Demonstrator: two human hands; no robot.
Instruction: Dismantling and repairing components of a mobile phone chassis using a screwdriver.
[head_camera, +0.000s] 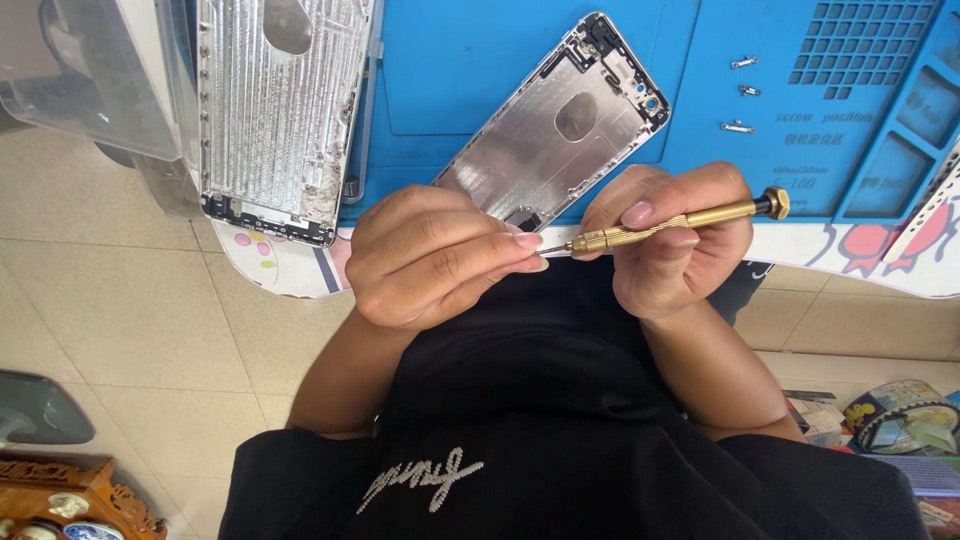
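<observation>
Blue work mat (480, 70) on table, two bare metal phone backs on it: one (280, 110) at left, one (560, 130) tilted, just above hands. Right hand (670, 235) fingers closed round brass screwdriver (670, 222), held sideways. Left hand (430, 255) fingertips (525, 242) pinched shut at its tip, anything between them too small to tell

A brass screwdriver (668, 222) lies nearly level in the right hand (672, 240), its tip pinched by the left hand's (430, 255) fingertips.

Clear plastic package (95, 75), top left
</observation>
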